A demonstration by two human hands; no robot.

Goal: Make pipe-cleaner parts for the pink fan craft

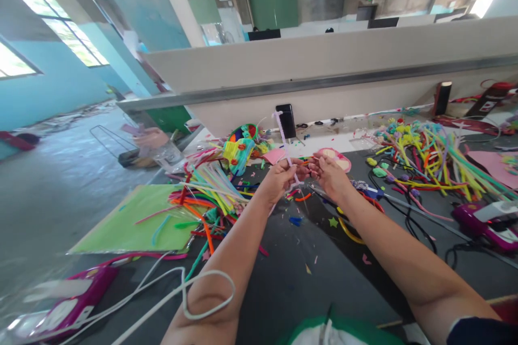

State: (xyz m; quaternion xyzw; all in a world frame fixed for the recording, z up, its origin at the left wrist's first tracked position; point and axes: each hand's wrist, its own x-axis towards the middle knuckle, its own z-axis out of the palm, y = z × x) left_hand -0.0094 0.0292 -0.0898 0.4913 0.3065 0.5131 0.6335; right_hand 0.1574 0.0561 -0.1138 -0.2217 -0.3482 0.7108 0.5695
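Note:
My left hand [278,179] is closed, its thumb and fingers pinching a pale lilac pipe cleaner [283,137]. The pipe cleaner stands up from the grip, with a short bend at its top end. Close beside it, my right hand [332,177] is closed too, fingertips pinched together near the left fingers. A thin bit of orange and red shows between the hands, too small to name. A pink and cream flower-shaped piece [338,159] lies just behind my right hand. Beyond my left hand is a yellow and turquoise fuzzy piece with orange flowers [238,153].
Loose pipe cleaners [218,186] spread left of my hands, near a green sheet [133,218]. More bundled pipe cleaners [429,156] lie at right. A phone [286,121] leans on the partition [324,59]. Magenta power strips [76,296] and cables lie at both sides.

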